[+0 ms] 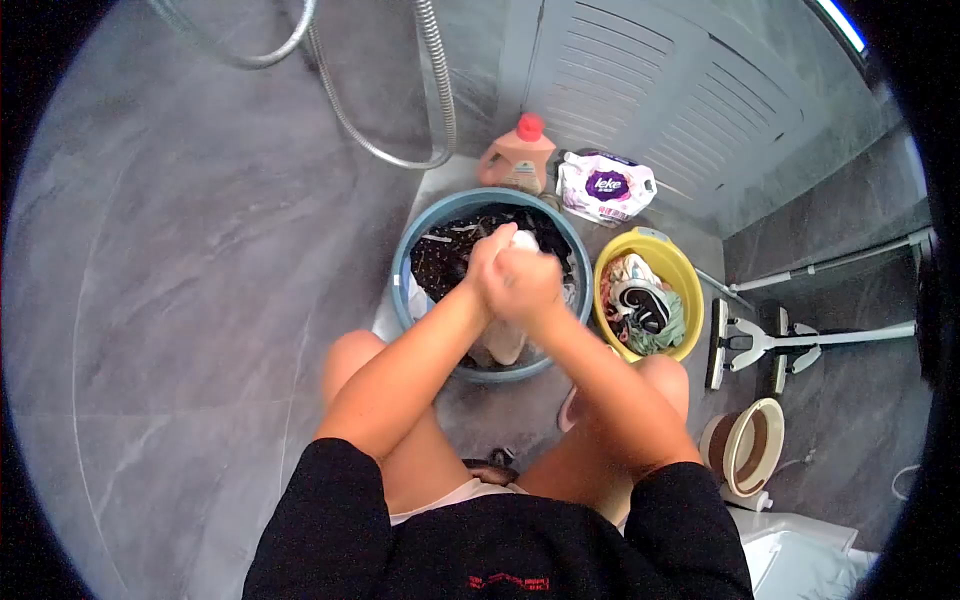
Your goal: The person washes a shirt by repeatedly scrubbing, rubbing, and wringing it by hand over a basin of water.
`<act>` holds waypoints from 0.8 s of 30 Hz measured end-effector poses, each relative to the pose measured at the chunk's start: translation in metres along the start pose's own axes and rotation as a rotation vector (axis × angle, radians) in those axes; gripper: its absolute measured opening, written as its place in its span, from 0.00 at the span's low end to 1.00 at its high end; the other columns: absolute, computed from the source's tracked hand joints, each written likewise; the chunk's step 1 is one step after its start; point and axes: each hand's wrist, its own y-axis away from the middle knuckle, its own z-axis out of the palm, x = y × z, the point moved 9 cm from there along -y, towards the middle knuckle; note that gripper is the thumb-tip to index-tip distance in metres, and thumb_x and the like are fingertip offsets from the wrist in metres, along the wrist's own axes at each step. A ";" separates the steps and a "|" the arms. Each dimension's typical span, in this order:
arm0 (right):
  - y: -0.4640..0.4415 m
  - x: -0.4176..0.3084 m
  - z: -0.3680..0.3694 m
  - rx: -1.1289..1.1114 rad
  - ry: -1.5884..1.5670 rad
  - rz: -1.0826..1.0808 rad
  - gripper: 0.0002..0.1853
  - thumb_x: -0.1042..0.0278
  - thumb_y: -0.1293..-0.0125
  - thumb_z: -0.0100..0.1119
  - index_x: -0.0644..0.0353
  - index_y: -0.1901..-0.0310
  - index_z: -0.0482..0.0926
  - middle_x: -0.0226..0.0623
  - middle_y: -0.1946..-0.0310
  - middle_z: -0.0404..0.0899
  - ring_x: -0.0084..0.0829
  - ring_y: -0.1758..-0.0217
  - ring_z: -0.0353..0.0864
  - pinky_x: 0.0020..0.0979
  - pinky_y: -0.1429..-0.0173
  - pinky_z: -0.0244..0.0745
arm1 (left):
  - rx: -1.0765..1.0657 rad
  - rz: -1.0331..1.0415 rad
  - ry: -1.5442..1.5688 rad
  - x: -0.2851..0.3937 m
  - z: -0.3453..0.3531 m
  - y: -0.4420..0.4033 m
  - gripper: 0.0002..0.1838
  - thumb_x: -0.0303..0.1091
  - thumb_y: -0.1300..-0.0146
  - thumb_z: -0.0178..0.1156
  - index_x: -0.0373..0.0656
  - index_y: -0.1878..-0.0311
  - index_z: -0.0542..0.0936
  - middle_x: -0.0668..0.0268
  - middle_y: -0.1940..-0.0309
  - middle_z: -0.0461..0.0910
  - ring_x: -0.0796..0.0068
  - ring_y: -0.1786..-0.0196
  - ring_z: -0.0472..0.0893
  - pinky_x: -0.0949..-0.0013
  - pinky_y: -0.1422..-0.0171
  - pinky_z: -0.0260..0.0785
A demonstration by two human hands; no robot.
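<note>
Blue plastic forms the round basin (430,217) set on the floor between the person's knees, with dark, wet clothes (443,262) in it. Both forearms reach forward and slant inward from the short black sleeves (335,505), bringing the hands together above the basin's middle. The left hand (486,259) is curled closed, slightly farther forward, its fingers angled toward the right hand. The right hand (527,284), somewhat blurred, is folded into a fist against it. Bunched between them is a white cloth (524,241), gripped by both hands and showing at their far edge. Below the fists is a pale beige piece (504,344); whether it belongs to the same cloth I cannot tell. Just beside the basin, on the right, stands a yellow tub (686,280) of clothes.
</note>
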 end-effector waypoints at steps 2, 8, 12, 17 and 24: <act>-0.011 0.084 -0.008 0.071 -0.210 0.577 0.17 0.61 0.40 0.55 0.64 0.81 0.75 0.48 0.86 0.72 0.45 0.82 0.74 0.38 0.76 0.66 | 0.126 0.123 -0.135 -0.017 -0.003 -0.008 0.12 0.42 0.37 0.49 0.47 0.71 0.75 0.68 0.73 0.77 0.73 0.69 0.77 0.69 0.61 0.69; 0.006 0.015 0.010 -0.131 -0.077 0.140 0.19 0.58 0.41 0.54 0.64 0.83 0.74 0.48 0.85 0.72 0.48 0.81 0.75 0.40 0.74 0.68 | 0.162 0.046 -0.210 0.013 -0.046 -0.030 0.16 0.45 0.39 0.53 0.44 0.77 0.75 0.66 0.78 0.75 0.74 0.76 0.74 0.65 0.69 0.65; 0.003 0.041 0.007 -0.135 -0.104 0.260 0.20 0.55 0.42 0.56 0.63 0.82 0.74 0.48 0.85 0.73 0.49 0.80 0.76 0.41 0.73 0.70 | -0.035 0.019 -0.018 -0.018 -0.023 -0.024 0.17 0.48 0.37 0.50 0.48 0.75 0.75 0.67 0.77 0.76 0.73 0.74 0.76 0.67 0.67 0.69; -0.003 0.126 -0.023 0.044 0.100 0.672 0.20 0.53 0.40 0.53 0.63 0.77 0.79 0.52 0.79 0.75 0.49 0.75 0.78 0.39 0.71 0.69 | 0.112 0.091 -0.456 -0.028 0.018 0.006 0.17 0.44 0.35 0.48 0.43 0.60 0.80 0.67 0.65 0.80 0.75 0.63 0.78 0.69 0.56 0.69; 0.009 0.035 -0.003 -0.143 0.169 0.187 0.19 0.55 0.40 0.54 0.62 0.81 0.76 0.49 0.84 0.74 0.48 0.79 0.75 0.40 0.72 0.71 | 0.194 -0.031 -0.100 -0.015 -0.024 -0.020 0.17 0.49 0.38 0.50 0.45 0.72 0.75 0.65 0.77 0.75 0.70 0.74 0.75 0.66 0.68 0.68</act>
